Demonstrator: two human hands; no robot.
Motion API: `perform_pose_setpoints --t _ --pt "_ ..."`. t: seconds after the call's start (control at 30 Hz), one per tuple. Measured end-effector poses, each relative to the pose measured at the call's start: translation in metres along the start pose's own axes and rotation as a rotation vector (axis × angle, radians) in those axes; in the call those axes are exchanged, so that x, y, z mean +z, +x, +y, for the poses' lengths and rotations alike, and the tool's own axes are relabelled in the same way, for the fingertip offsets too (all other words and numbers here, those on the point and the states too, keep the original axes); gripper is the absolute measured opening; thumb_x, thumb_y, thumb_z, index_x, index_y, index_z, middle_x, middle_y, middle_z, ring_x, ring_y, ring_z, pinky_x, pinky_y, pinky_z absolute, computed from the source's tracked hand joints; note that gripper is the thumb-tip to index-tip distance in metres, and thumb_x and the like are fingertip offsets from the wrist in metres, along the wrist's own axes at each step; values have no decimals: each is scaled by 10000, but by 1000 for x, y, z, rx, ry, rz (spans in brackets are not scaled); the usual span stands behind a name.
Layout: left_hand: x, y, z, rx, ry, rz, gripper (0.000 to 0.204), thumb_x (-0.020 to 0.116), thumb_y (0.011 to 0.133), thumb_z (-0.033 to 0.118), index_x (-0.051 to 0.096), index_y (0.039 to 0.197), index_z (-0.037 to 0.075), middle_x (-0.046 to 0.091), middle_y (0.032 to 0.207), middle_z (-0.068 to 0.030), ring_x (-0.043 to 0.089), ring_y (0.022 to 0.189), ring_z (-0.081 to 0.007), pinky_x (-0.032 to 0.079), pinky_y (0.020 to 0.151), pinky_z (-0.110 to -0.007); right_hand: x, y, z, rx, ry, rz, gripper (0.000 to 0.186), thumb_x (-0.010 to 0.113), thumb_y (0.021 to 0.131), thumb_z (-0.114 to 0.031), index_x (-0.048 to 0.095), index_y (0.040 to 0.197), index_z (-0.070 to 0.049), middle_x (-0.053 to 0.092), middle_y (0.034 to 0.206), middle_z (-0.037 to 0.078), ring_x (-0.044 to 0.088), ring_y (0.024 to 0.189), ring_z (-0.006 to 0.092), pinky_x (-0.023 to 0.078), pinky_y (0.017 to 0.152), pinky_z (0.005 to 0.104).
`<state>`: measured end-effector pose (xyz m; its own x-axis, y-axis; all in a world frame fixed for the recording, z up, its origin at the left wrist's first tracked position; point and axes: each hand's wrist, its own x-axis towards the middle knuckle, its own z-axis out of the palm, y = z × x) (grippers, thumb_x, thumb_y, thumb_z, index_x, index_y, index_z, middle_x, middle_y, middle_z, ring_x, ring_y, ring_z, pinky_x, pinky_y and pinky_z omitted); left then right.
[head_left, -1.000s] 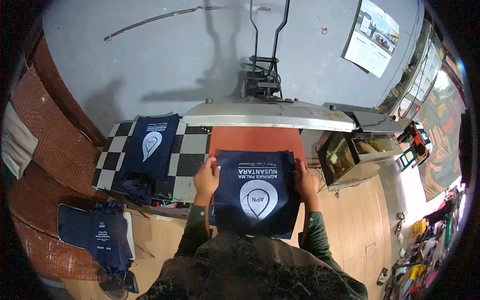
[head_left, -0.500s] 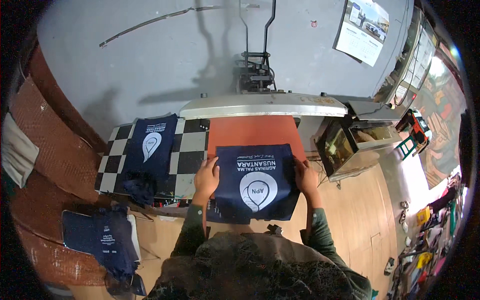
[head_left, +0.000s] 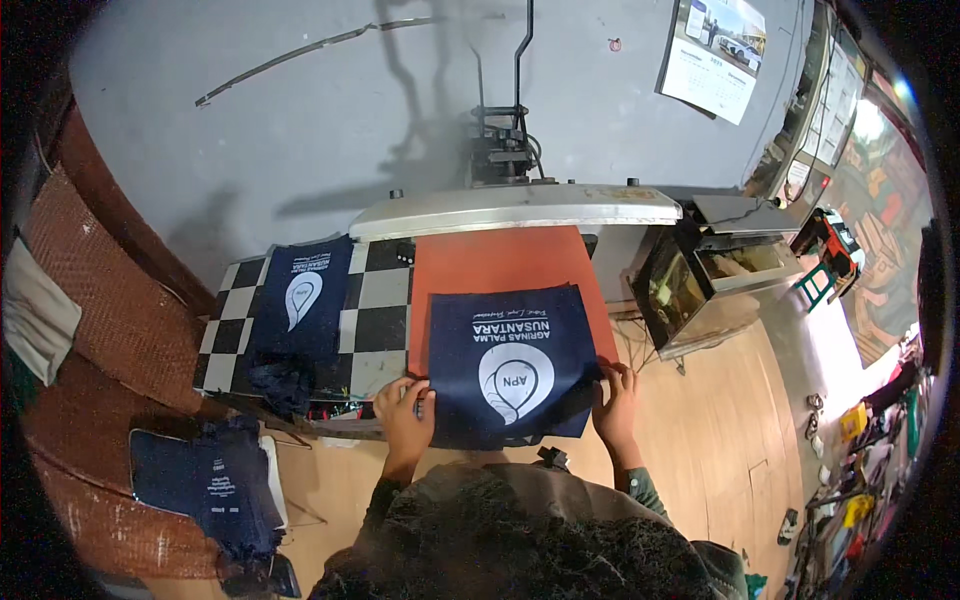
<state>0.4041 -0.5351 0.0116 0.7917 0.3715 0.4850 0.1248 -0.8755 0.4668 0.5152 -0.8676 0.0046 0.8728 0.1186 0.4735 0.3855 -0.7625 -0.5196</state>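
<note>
A navy cloth bag with a white printed emblem lies flat on the orange lower pad of a heat press, its near part hanging over the pad's front edge. My left hand grips the bag's near left edge. My right hand holds the near right edge. The press's grey upper plate is raised behind the pad.
A black-and-white checkered board to the left carries another navy printed bag. A pile of navy bags sits lower left on a woven surface. A metal box stands right of the press. Wooden floor lies beyond it.
The bag has been lowered and laid out flat on the orange pad. Both hands slid down to its near corners.
</note>
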Motion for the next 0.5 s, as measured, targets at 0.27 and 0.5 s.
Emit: perform_pose_setpoints --t 0.27,0.5 --pt "7 29 4 -204 -451 -31 331 766 826 202 653 1118 94 688 795 -29 658 788 -195 484 771 -355 21 11 15 104 -45 132 203 693 827 -110 640 1021 -84 644 959 79 562 1028 277 343 980 430" --pt "26 68 -11 -194 -472 -84 490 791 802 151 585 1243 95 706 800 -37 661 721 -157 519 669 -303 51 62 59 156 225 17 160 683 838 -63 622 982 -29 667 829 67 637 750 136 498 700 286"
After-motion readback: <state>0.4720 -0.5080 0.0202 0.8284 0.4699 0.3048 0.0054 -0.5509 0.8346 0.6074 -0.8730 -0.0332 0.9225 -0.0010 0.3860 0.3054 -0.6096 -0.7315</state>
